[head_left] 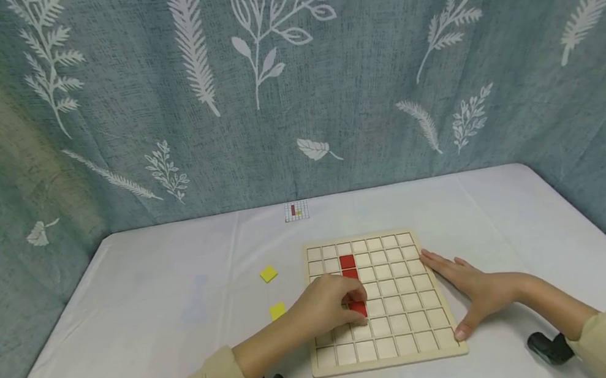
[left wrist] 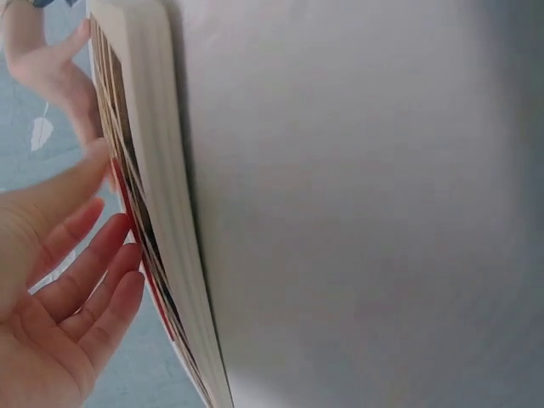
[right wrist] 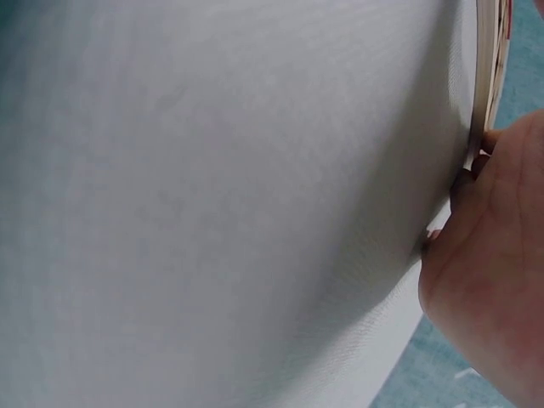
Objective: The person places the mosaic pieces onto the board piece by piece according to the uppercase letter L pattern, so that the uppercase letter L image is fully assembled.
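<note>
A pale wooden grid board (head_left: 390, 361) lies on the white tabletop. Red square tiles (head_left: 347, 262) form a column in its left part. Over that column is my left hand (head_left: 323, 304), thumb and fingertips apart around a red tile (head_left: 357, 309) lying in the grid. The hand covers part of the column. In the left wrist view, the fingers (left wrist: 106, 251) are loosely bent close to the board's face. My right hand (head_left: 482, 290) rests along the board's right edge, thumb spread from the fingers. The right wrist view shows this hand (right wrist: 489, 263) mostly from its side.
Two yellow square tiles, an upper one (head_left: 269, 273) and a lower one (head_left: 277, 310), lie left of the board. A small printed grid card (head_left: 296, 210) with red and yellow marks is at the table's back edge. Behind hangs a blue-green leaf-patterned curtain (head_left: 362, 115).
</note>
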Demonstrator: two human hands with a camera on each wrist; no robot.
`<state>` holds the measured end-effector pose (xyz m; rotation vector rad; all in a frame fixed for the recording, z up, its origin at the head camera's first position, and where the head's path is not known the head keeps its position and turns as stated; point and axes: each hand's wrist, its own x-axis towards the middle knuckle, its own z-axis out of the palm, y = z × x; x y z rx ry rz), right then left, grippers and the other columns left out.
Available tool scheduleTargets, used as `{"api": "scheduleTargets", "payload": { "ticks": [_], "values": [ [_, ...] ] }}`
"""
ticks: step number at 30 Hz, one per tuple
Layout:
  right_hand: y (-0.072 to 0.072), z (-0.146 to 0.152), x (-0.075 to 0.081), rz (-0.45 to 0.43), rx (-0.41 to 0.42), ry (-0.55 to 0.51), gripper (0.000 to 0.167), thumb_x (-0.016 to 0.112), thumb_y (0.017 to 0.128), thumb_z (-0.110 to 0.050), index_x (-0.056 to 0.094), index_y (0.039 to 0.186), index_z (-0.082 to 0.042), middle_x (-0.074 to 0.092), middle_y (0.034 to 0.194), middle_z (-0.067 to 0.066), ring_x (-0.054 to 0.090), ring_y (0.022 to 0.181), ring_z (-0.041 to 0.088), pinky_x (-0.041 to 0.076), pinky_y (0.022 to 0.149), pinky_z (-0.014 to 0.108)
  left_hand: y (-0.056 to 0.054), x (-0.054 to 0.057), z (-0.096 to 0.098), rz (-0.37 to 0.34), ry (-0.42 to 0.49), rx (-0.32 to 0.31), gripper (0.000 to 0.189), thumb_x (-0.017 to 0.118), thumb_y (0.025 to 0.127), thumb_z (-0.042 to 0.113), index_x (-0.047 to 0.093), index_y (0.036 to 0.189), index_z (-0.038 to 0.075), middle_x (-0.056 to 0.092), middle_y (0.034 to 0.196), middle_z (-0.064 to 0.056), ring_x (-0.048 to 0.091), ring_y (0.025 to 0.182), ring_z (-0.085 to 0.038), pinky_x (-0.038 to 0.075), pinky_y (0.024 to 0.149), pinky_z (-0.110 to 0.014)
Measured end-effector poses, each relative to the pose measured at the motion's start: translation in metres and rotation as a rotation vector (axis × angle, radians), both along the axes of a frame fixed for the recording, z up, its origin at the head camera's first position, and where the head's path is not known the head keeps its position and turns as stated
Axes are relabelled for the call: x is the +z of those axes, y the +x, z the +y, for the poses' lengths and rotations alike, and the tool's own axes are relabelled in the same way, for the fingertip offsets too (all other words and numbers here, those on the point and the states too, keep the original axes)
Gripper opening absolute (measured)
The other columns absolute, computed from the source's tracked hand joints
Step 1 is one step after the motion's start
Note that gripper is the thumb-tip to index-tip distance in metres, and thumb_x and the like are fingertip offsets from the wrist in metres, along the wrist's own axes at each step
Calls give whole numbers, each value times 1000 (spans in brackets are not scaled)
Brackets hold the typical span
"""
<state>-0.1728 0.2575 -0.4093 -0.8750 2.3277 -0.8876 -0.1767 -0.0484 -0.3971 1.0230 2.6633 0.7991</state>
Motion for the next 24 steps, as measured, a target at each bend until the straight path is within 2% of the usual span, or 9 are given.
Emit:
{"api": "scheduleTargets", "payload": {
  "ticks": [2, 4, 10, 15, 20, 24],
  "values": [
    [0, 0, 0, -1, -2, 2, 127, 83, 63, -35, -6, 145, 2, -12, 150, 25, -10, 140, 32, -8, 100, 67, 0, 2, -1, 11, -26, -9, 24, 80, 70, 27, 68, 89, 17, 65, 81, 13, 55, 73, 0, 45, 69, -16],
    [0, 0, -1, -6, -12, 9, 127, 83, 63, -37, -5, 145, 2, -11, 151, 24, -12, 140, 27, -9, 101, 66, 0, 5, -2, -14, -30, -27, 25, 79, 72, 28, 69, 93, 19, 65, 84, 14, 55, 76, 0, 45, 70, -17],
    [-1, 2, -4, 5, -23, 27, 128, 83, 62, -41, -5, 146, 1, -11, 151, 23, -15, 134, -1, -9, 102, 65, -2, 19, -10, -234, 57, -134, 28, 75, 78, 29, 67, 103, 19, 65, 92, 13, 56, 86, -3, 45, 78, -20],
    [-1, 3, -5, 13, -12, 17, 128, 83, 62, -39, -5, 145, 2, -11, 151, 25, -14, 127, -14, -8, 101, 66, -4, 22, -22, -326, 84, -188, 31, 72, 80, 29, 65, 109, 17, 66, 103, 9, 57, 92, -6, 45, 86, -23],
    [-1, 2, -4, 11, -11, 16, 129, 83, 61, -39, -5, 146, 1, -10, 151, 24, -14, 124, -18, -8, 101, 65, -4, 20, -39, -334, 125, -163, 36, 72, 80, 31, 64, 113, 18, 65, 105, 6, 59, 93, -9, 46, 86, -26],
    [0, 1, -3, 12, -1, 5, 128, 84, 62, -38, -5, 146, 0, -10, 151, 24, -15, 134, -1, -8, 101, 66, -3, 18, -56, -320, 145, -103, 38, 73, 79, 30, 63, 113, 17, 65, 103, 4, 60, 93, -13, 46, 85, -28]
  ]
}}
